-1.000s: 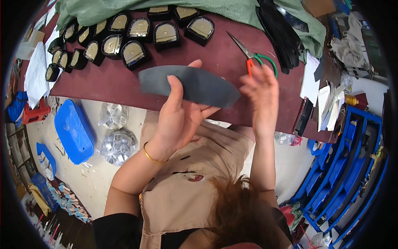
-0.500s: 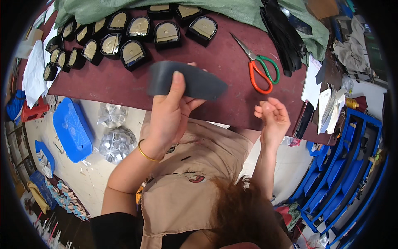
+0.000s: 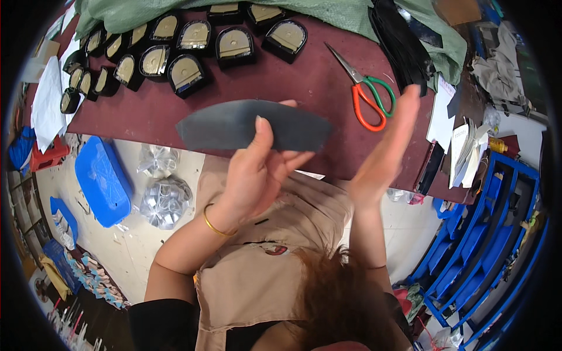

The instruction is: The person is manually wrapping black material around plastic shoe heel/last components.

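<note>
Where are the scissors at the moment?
In the head view, the scissors lie on the table, right of centre toward the top, between the grey piece in the left hand and the black strips.

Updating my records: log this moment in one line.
Left hand: holding dark-grey curved-edged sheet | Right hand: open, empty, near metal scissors with red and green handles

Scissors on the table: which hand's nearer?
Right. The right hand is below and right of the scissors; the left hand, holding the dark piece, is farther, to their lower left.
</note>
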A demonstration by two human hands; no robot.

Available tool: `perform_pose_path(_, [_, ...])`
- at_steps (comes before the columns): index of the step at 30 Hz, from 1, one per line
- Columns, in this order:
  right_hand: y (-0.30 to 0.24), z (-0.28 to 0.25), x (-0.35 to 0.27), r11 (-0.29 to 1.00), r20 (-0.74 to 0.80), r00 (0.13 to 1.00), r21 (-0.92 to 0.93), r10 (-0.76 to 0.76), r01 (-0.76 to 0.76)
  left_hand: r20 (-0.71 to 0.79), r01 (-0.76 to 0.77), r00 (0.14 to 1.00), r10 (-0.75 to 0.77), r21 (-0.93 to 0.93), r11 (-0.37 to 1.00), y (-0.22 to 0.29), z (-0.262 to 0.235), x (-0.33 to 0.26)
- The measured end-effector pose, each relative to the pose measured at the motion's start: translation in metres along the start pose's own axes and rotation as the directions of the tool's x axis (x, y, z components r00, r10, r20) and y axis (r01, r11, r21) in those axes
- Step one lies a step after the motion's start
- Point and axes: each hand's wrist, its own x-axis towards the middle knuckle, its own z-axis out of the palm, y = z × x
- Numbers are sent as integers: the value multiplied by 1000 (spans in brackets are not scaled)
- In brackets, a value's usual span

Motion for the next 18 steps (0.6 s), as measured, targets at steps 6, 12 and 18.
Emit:
perform_pose_path(6, [51, 3, 5, 968, 77, 967, -97, 241, -233, 83, 84, 994, -69, -188, 978, 4, 8, -3])
perform_pose_path(12, [2, 7, -23, 624, 440, 799, 504, 410, -597, 42, 42, 998, -36, -153, 987, 7, 3, 0])
perform_pose_path(18, [13, -1, -23, 308, 536, 648, 590, 542, -746, 85, 114, 991, -105, -104, 988, 6, -3, 2])
